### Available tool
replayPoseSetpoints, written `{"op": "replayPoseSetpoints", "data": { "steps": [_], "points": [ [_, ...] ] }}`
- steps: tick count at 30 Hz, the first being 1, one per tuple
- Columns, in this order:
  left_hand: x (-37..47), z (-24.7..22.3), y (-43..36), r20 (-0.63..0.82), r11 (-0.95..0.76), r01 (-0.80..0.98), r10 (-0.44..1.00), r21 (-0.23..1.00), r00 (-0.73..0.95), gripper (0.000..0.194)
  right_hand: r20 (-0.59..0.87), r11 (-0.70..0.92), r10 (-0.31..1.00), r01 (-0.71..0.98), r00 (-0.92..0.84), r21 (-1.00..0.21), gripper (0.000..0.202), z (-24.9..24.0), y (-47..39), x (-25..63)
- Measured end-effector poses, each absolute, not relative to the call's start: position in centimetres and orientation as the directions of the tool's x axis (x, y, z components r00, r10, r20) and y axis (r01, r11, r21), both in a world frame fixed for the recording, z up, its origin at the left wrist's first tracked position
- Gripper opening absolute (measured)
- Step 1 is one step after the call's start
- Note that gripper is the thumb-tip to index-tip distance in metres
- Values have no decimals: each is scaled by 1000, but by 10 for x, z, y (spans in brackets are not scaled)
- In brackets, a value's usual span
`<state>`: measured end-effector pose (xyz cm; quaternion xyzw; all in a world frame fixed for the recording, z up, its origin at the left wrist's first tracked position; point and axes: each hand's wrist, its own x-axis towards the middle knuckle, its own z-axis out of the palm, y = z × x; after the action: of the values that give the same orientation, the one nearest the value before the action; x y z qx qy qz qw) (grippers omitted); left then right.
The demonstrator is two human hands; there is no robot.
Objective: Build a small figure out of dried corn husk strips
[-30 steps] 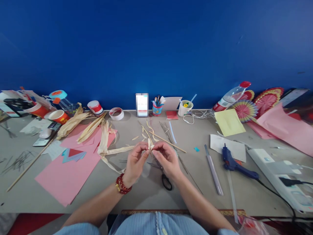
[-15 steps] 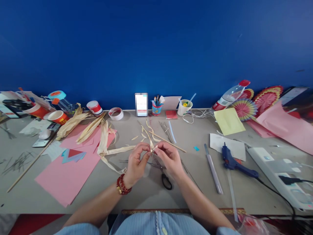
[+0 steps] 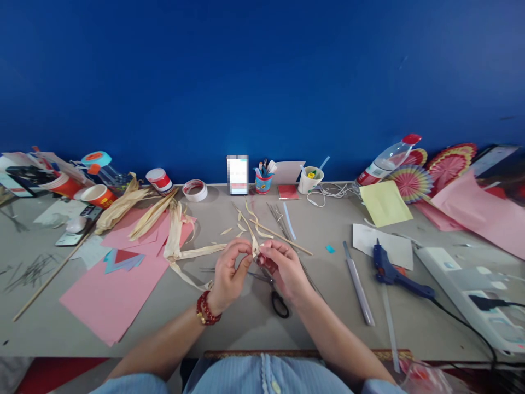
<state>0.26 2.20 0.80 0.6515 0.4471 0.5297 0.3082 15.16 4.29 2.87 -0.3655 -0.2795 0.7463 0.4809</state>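
Several fingers (image 3: pixel 243 266) pinch pale, papery husk (image 3: pixel 255 245); oval-handled scissors (image 3: pixel 273 298) beneath.

Right hand (image 3: pixel 283 271), beyond the black-handled scissors (image 3: pixel 279 305): fingertips a second ago pressed up close to the left hand's (image 3: pixel 228 271), now drawn slightly apart from them, fingers curled lower under the thumb; whether they pinch is too small to tell. Husk piece (image 3: pixel 255 248), beyond the scissors handle and left of it: earlier a pale end stood up between the two sets of fingertips, now it lies lower and more of it shows in the gap. Curled strip (image 3: pixel 265 236), farther beyond the scissors: lower end now visible, earlier hidden by fingers. Thin dark stick (image 3: pixel 315 284), right of the scissors: shorter length showing than a second ago, near end lost at the forearm.
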Motion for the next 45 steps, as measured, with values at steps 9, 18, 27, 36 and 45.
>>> {"op": "replayPoseSetpoints", "data": {
  "steps": [9,18,27,36,45],
  "points": [
    [3,8,21,435,-423,287,900,859,27,8,-353,-492,870,-561,-344,-665,23,25,44,153],
    [3,6,22,436,-422,289,900,859,16,8,-355,-495,868,-538,-347,-682,23,29,44,154],
    [3,4,22,421,-402,288,907,869,-7,9,-376,-527,849,-563,-371,-636,22,24,44,152],
    [3,1,23,421,-402,293,907,867,-1,8,-270,-382,920,-491,-284,-783,25,28,44,158],
    [4,-2,25,311,-305,123,949,944,-40,13,-223,-296,951,-433,-212,-852,25,29,45,157]
  ]
}}
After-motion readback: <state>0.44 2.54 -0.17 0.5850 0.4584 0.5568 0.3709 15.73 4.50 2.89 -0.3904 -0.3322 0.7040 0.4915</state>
